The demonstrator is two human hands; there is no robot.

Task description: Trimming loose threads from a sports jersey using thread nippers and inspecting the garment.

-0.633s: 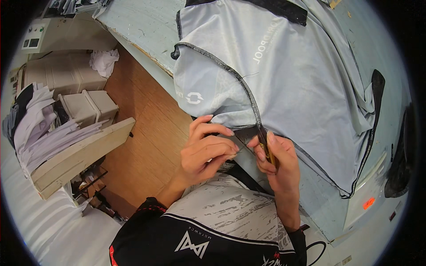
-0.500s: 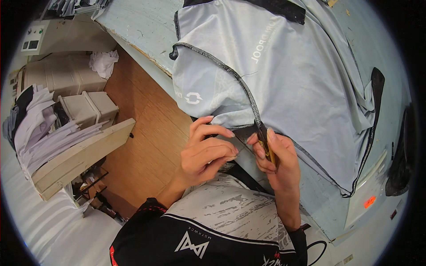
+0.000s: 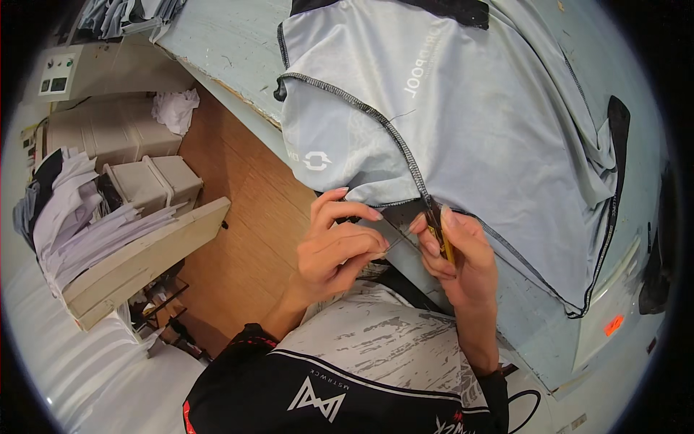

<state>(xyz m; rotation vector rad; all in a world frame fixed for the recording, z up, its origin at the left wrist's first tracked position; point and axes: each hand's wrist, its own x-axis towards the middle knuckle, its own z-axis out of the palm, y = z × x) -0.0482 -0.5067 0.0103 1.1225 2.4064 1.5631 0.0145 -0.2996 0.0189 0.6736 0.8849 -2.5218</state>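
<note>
A light grey garment (image 3: 484, 145) with black overlocked seams lies spread over the table, its near edge drawn up to my hands. My left hand (image 3: 336, 242) is closed, thumb and forefinger pinching a dark thread (image 3: 399, 231) beside the garment's black edge. In my right hand (image 3: 466, 253) is a slim yellow-and-black tool, seemingly thread snips (image 3: 442, 244), gripped between thumb and fingers. Its upper end meets the lower end of a black seam (image 3: 401, 145). The tool's blades are hard to make out against the dark fabric.
The pale blue table (image 3: 224, 69) has a worn edge on its left side. Below it is a brown floor (image 3: 242, 188). White and grey cloth (image 3: 72, 217) is piled behind a board (image 3: 148, 264) at the left, near beige boxes (image 3: 163, 181).
The whole view has shifted slightly. My right hand has turned the tool a little, and its yellow part shows less. My left hand keeps its pinch.
</note>
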